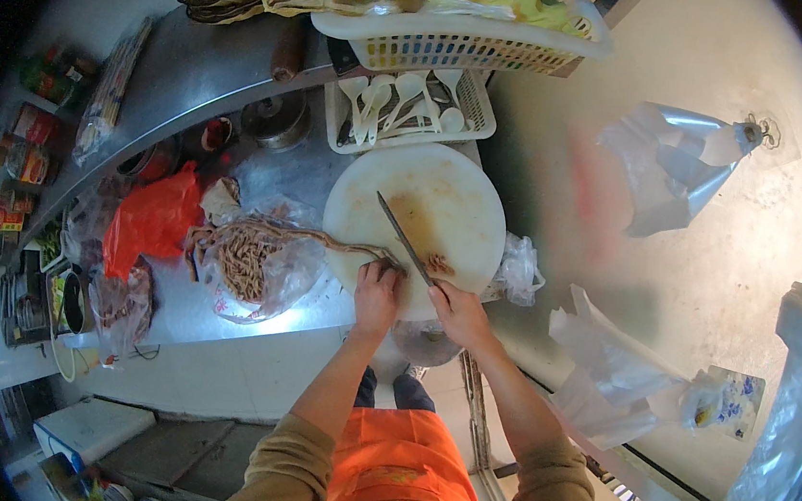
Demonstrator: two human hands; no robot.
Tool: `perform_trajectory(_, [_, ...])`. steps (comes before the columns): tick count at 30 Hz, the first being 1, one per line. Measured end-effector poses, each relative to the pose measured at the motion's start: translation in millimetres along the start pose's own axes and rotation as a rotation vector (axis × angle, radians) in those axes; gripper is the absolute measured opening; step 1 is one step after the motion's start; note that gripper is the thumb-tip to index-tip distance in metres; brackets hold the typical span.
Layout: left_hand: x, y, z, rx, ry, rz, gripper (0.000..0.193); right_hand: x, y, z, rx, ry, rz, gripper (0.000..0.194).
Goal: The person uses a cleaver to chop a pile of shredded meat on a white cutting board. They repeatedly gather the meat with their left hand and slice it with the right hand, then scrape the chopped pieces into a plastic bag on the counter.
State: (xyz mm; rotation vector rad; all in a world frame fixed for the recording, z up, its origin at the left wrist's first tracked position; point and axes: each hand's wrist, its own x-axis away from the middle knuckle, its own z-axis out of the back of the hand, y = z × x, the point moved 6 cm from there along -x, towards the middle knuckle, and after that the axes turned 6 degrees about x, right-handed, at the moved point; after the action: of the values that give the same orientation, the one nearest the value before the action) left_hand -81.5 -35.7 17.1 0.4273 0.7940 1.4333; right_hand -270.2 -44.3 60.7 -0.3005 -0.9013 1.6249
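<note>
My right hand (pixel 458 315) grips a kitchen knife (pixel 405 240), its blade slanting up and left over the round white cutting board (pixel 420 169). My left hand (pixel 376 297) presses on the end of a long brown strip of food (pixel 343 245), perhaps cooked intestine, just left of the blade. That strip trails leftward off the board onto a clear plastic bag (pixel 298 269) that holds more brown strips (pixel 244 264). Small cut pieces (pixel 437 263) lie on the board to the right of the blade. A brown stain marks the board's middle.
Behind the board sits a white plastic basket (pixel 487 117) of spoons. Left on the steel counter (pixel 185 309) lie a red plastic bag (pixel 154 219) and a lidded metal pot (pixel 279 123). A raised shelf edge (pixel 190 111) curves above. Plastic bags (pixel 692 162) hang on the right wall.
</note>
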Motion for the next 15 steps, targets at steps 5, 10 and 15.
perform_trajectory(5, [-1.5, -6.2, 0.4, -0.006, 0.052, -0.047, 0.022, 52.1, -11.9, 21.0, 0.186, -0.034, 0.019, 0.039])
perform_trajectory(10, [1.3, -12.6, -4.2, -0.055, -0.009, -0.068, 0.029, 77.0, -19.6, 26.6, 0.270, -0.115, 0.027, 0.043])
perform_trajectory(15, [0.6, -17.0, -6.7, -0.009, -0.014, -0.053, 0.029, 70.7, -12.5, 22.7, 0.259, -0.170, -0.004, 0.042])
